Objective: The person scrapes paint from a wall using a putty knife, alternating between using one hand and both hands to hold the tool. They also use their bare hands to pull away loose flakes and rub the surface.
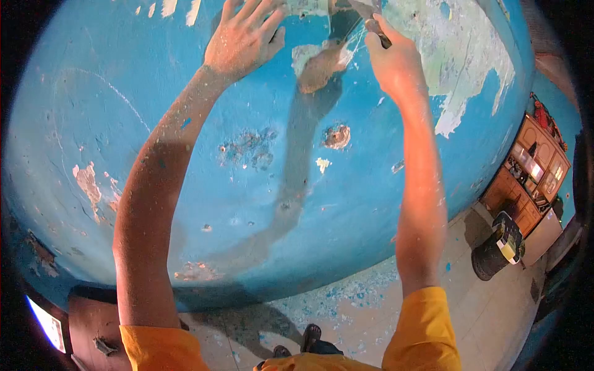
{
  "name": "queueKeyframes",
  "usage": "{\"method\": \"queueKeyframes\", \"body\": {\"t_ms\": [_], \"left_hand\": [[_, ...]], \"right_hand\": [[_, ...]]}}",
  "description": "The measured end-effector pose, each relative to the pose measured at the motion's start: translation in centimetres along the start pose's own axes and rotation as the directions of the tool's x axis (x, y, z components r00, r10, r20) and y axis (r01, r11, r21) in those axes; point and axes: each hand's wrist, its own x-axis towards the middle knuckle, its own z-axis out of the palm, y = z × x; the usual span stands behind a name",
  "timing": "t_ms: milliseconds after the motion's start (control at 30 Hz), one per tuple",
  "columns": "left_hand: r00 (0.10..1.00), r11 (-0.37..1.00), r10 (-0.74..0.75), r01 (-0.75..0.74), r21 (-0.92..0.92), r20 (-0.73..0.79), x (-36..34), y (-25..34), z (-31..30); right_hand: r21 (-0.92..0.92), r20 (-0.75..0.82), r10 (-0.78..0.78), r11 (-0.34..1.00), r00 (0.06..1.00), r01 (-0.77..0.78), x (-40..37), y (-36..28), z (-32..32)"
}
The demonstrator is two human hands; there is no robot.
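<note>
A blue painted wall [247, 204] fills most of the view, with pale patches [464, 55] where paint is gone at the upper right. My left hand [244, 40] lies against the wall at the top, fingers spread, holding nothing. To its right, my right hand [396, 55] grips the dark handle of a scraper [365, 9]. The scraper's blade points up and left, next to the edge of a bare patch, and is partly cut off by the top of the frame. Paint flecks dot both forearms.
Paint chips [346, 303] cover the tiled floor below the wall, around my feet. A black bucket [489, 256] stands at the right, near a wooden cabinet [526, 173]. At the lower left are a brown piece of furniture [93, 315] and a bright screen [46, 324].
</note>
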Motion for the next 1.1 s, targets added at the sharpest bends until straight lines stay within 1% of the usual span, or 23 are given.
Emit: {"method": "queueKeyframes", "body": {"t_ms": [33, 100, 167, 233, 300, 333, 400, 433, 467, 500, 567, 600, 667, 700, 767, 800, 867, 900, 967, 1000, 1067, 1100], "left_hand": [[1.0, 1.0, 0.005, -0.005, 0.0, -0.015, -0.1, 0.1, 0.0], [0.999, 1.0, 0.019, -0.019, -0.001, -0.036, 0.0, 0.2, -0.3], [0.996, 0.996, 0.061, -0.056, -0.073, 0.07, 0.2, 0.1, -1.0], [0.995, 0.997, 0.06, -0.055, -0.056, 0.082, 0.2, -0.1, -0.8], [0.993, 0.998, 0.055, -0.051, -0.046, 0.103, 0.3, -0.1, -0.8], [0.993, 0.997, 0.054, -0.048, -0.058, 0.101, 0.4, -0.1, -1.0], [0.992, 0.995, 0.063, -0.054, -0.082, 0.105, 0.2, 0.2, -1.2], [0.993, 0.996, 0.055, -0.048, -0.071, 0.103, 0.1, 0.2, -1.0], [0.994, 0.998, 0.043, -0.038, -0.054, 0.098, 0.1, 0.1, -0.9], [0.995, 0.998, 0.041, -0.036, -0.049, 0.093, 0.1, 0.0, -0.9], [0.998, 0.996, 0.019, -0.013, -0.083, 0.066, 0.3, 0.2, -1.0], [0.998, 0.996, 0.012, -0.006, -0.087, 0.066, 0.3, 0.2, -1.0], [0.997, 0.994, -0.011, 0.019, -0.107, 0.073, 0.2, 0.2, -1.0], [0.997, 0.994, -0.01, 0.019, -0.112, 0.08, 0.1, 0.3, -0.9], [0.999, 0.996, -0.005, 0.009, -0.089, 0.041, -0.1, 0.1, -1.0], [0.999, 0.996, 0.0, 0.004, -0.087, 0.043, -0.2, 0.2, -1.1], [0.999, 0.997, -0.014, 0.018, -0.08, 0.047, 0.0, 0.1, -1.1], [0.999, 0.996, -0.016, 0.021, -0.087, 0.05, -0.1, 0.2, -1.0], [0.998, 0.993, -0.054, 0.058, -0.103, 0.04, -0.1, 0.2, -0.8], [0.998, 0.992, -0.058, 0.062, -0.109, 0.04, 0.0, 0.2, -0.8], [0.999, 0.994, -0.035, 0.036, -0.103, 0.016, -0.2, 0.1, -0.9], [0.999, 0.994, -0.027, 0.029, -0.106, 0.021, -0.4, 0.2, -1.0]], "right_hand": [[0.006, 0.015, 0.018, 1.0, 1.0, -0.018, -2.2, 0.2, 0.8], [-0.022, 0.063, 0.106, 0.994, 0.992, -0.105, -7.6, 0.1, 2.4], [-0.041, 0.083, 0.105, 0.994, 0.991, -0.102, -8.1, 0.2, 2.1], [-0.056, 0.101, 0.107, 0.993, 0.989, -0.101, -6.2, 0.4, 1.5], [-0.039, 0.019, -0.045, 0.998, 0.999, 0.046, -1.9, 0.1, 0.9], [-0.019, -0.002, -0.07, 0.997, 0.998, 0.07, -2.4, 0.4, 1.5], [0.004, 0.021, -0.008, 1.0, 1.0, 0.008, -9.0, 1.0, 3.0], [0.024, 0.043, 0.005, 1.0, 0.999, -0.006, -13.5, 1.8, 3.6], [0.043, 0.067, 0.011, 0.999, 0.998, -0.014, -16.3, 2.4, 4.1], [0.042, 0.064, 0.004, 0.999, 0.998, -0.007, -15.9, 1.9, 4.3], [0.052, 0.133, 0.174, 0.982, 0.976, -0.182, -15.1, 0.5, 4.0], [0.045, 0.136, 0.175, 0.982, 0.975, -0.183, -13.7, 0.2, 4.2], [-0.034, 0.108, 0.114, 0.993, 0.988, -0.111, -10.7, 0.1, 5.0], [-0.033, 0.111, 0.121, 0.992, 0.986, -0.118, -11.9, 0.0, 5.0], [0.077, 0.067, 0.138, 0.987, 0.988, -0.143, -15.5, -0.1, 5.7], [0.083, 0.067, 0.139, 0.986, 0.988, -0.145, -16.6, 0.1, 6.0], [0.16, 0.083, 0.091, 0.982, 0.992, -0.103, -17.2, 1.0, 6.0], [0.155, 0.086, 0.097, 0.982, 0.992, -0.109, -16.1, 0.5, 5.7], [-0.03, 0.159, 0.185, 0.983, 0.97, -0.183, -12.7, -1.0, 5.0], [-0.036, 0.161, 0.189, 0.982, 0.969, -0.186, -13.1, -1.1, 5.0], [0.062, 0.097, 0.171, 0.982, 0.98, -0.177, -14.5, -1.4, 5.2], [0.067, 0.095, 0.178, 0.981, 0.979, -0.185, -15.7, -1.1, 5.6]]}}
